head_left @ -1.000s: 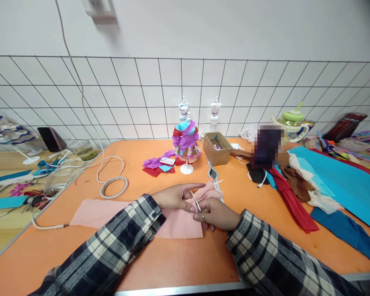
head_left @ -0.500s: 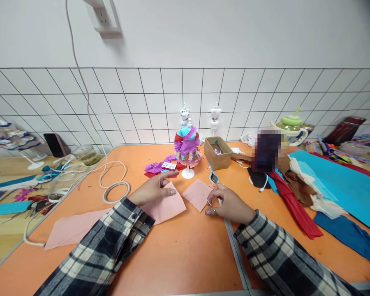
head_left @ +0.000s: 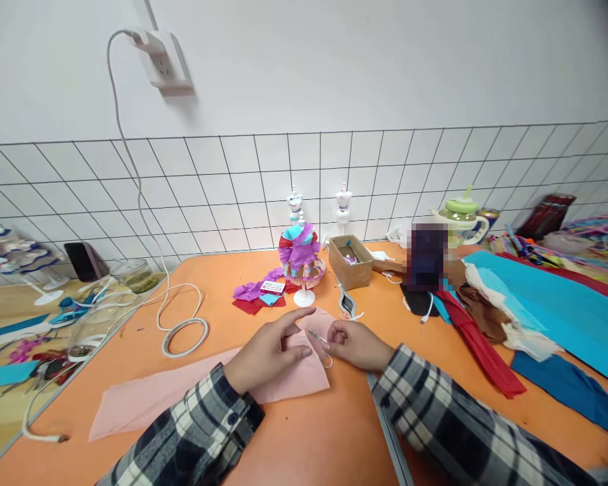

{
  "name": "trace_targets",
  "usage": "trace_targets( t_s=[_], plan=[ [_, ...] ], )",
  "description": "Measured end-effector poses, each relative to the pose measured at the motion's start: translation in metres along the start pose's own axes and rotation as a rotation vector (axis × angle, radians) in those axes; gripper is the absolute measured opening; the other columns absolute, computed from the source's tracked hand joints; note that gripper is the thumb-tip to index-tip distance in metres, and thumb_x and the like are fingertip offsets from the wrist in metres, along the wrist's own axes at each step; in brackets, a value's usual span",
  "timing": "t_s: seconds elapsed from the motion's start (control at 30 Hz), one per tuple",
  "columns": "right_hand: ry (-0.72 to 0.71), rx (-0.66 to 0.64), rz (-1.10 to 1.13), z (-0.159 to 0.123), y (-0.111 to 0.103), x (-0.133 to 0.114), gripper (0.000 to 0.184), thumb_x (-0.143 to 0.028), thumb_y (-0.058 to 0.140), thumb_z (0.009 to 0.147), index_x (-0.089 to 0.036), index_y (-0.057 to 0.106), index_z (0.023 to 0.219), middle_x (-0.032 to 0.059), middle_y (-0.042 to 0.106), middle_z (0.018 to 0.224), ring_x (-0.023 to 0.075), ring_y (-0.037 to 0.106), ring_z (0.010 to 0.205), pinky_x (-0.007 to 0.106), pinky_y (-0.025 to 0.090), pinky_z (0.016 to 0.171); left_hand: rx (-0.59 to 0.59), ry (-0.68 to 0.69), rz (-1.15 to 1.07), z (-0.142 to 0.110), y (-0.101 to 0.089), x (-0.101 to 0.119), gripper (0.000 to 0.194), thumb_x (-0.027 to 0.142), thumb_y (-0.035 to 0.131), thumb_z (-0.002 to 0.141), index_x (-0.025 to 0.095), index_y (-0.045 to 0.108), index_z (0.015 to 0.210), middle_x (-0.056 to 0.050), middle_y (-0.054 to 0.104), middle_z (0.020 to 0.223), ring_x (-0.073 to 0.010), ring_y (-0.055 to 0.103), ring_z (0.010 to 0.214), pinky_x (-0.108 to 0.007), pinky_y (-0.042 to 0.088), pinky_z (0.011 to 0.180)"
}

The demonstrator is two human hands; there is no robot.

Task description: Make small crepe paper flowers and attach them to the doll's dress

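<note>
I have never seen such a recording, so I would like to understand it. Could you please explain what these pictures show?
There is no machine here: you see one person's two bare hands. The camera is worn on the person's head, looking forward and down.

The right hand holds small scissors. The left hand is over a pink sheet, thumb and fingers apart.

Around them on the orange table are a white ring-shaped roll, a small dressed mannequin and a cardboard box. On the right lie coloured pieces, such as a red strip. Whether they are cloth or paper, I cannot tell.
</note>
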State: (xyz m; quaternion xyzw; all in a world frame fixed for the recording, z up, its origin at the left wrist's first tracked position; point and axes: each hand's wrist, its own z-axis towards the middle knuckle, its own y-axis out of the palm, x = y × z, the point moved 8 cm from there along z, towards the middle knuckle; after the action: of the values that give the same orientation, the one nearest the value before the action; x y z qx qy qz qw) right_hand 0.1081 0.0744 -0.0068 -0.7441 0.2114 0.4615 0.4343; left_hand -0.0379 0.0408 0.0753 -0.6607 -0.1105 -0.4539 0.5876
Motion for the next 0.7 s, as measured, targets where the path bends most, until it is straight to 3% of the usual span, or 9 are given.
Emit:
trace_targets(
  t_s=[0.07, 0.17, 0.3, 0.4, 0.47, 0.5, 0.6, 0.63, 0.7],
  plan=[
    [-0.188, -0.004, 0.201, -0.015, 0.010, -0.025, 0.043, -0.054, 0.047, 0.088, -0.015, 0.059, 0.105, 0.0082, 0.066, 0.094, 0.0170, 0.063, 0.080, 0.023, 0.048, 0.059, 0.046, 0.012, 0.018, -0.002, 0.001, 0.002, 0.061, 0.024, 0.059, 0.084, 0.023, 0.037, 0.141, 0.003, 0.056, 0.072, -0.0131, 0.050, 0.064, -0.024, 0.040, 0.062],
    [-0.367, 0.007, 0.215, -0.035, 0.025, -0.053, 0.047, -0.049, 0.060, 0.082, -0.019, 0.058, 0.118, 0.0090, 0.065, 0.111, 0.0223, 0.063, 0.097, 0.030, 0.051, 0.076, 0.074, 0.053, 0.025, -0.006, 0.010, 0.009, 0.064, 0.021, 0.055, 0.086, 0.025, 0.030, 0.144, 0.003, 0.060, 0.077, -0.0132, 0.056, 0.066, -0.024, 0.044, 0.064],
    [-0.347, 0.222, -0.020, -0.051, 0.013, -0.060, 0.025, -0.030, 0.049, 0.089, -0.021, 0.069, 0.100, 0.0055, 0.072, 0.092, 0.0209, 0.066, 0.082, 0.033, 0.051, 0.077, 0.206, 0.177, 0.105, -0.012, 0.008, 0.023, 0.083, 0.034, 0.067, 0.081, 0.025, 0.018, 0.148, -0.009, 0.062, 0.115, -0.0221, 0.060, 0.101, -0.034, 0.047, 0.088],
    [-0.440, 0.285, -0.010, -0.072, -0.011, -0.056, 0.030, -0.029, 0.044, 0.091, -0.021, 0.071, 0.101, 0.0050, 0.073, 0.091, 0.0198, 0.067, 0.082, 0.032, 0.053, 0.080, 0.299, 0.208, 0.352, -0.017, -0.014, 0.022, 0.108, 0.049, 0.082, 0.060, 0.025, 0.023, 0.147, -0.015, 0.049, 0.138, -0.0345, 0.044, 0.126, -0.053, 0.025, 0.108],
    [-0.490, 0.418, 0.031, -0.092, -0.040, -0.042, 0.033, -0.031, 0.041, 0.092, -0.021, 0.071, 0.103, 0.0062, 0.073, 0.096, 0.0207, 0.068, 0.088, 0.031, 0.054, 0.080, 0.171, 0.120, 0.412, -0.016, -0.023, 0.004, 0.093, 0.052, 0.078, 0.064, 0.028, 0.035, 0.143, -0.008, 0.065, 0.119, -0.0302, 0.055, 0.112, -0.054, 0.020, 0.109],
    [-0.471, 0.478, 0.035, -0.102, -0.054, -0.029, 0.034, -0.032, 0.041, 0.093, -0.021, 0.072, 0.100, 0.0060, 0.073, 0.091, 0.0201, 0.068, 0.082, 0.030, 0.055, 0.074, 0.091, 0.072, 0.401, -0.016, -0.026, -0.008, 0.082, 0.054, 0.076, 0.065, 0.028, 0.045, 0.136, -0.006, 0.068, 0.111, -0.0278, 0.058, 0.104, -0.050, 0.027, 0.106],
    [-0.329, 0.564, -0.069, -0.126, -0.084, 0.011, 0.032, -0.038, 0.045, 0.092, -0.021, 0.071, 0.099, 0.0076, 0.074, 0.092, 0.0222, 0.069, 0.078, 0.032, 0.058, 0.067, -0.180, -0.034, 0.313, -0.022, -0.022, -0.039, 0.032, 0.050, 0.062, 0.080, 0.020, 0.069, 0.089, 0.000, 0.068, 0.081, -0.0182, 0.059, 0.077, -0.027, 0.042, 0.074],
    [-0.300, 0.573, -0.176, -0.134, -0.087, 0.017, 0.031, -0.040, 0.049, 0.090, -0.021, 0.070, 0.104, 0.0085, 0.073, 0.100, 0.0242, 0.069, 0.084, 0.034, 0.058, 0.069, -0.253, -0.067, 0.267, -0.024, -0.017, -0.046, 0.034, 0.048, 0.057, 0.083, 0.017, 0.067, 0.075, 0.001, 0.064, 0.069, -0.0145, 0.056, 0.065, -0.023, 0.039, 0.062],
    [-0.267, 0.834, -0.463, -0.159, -0.099, 0.013, 0.044, -0.040, 0.054, 0.087, -0.021, 0.058, 0.126, 0.0110, 0.063, 0.124, 0.0298, 0.062, 0.109, 0.042, 0.054, 0.086, -0.311, -0.079, 0.235, -0.025, -0.007, -0.050, 0.035, 0.044, 0.055, 0.086, 0.015, 0.062, 0.066, 0.003, 0.056, 0.058, -0.0107, 0.049, 0.054, -0.021, 0.030, 0.051]
  ],
)
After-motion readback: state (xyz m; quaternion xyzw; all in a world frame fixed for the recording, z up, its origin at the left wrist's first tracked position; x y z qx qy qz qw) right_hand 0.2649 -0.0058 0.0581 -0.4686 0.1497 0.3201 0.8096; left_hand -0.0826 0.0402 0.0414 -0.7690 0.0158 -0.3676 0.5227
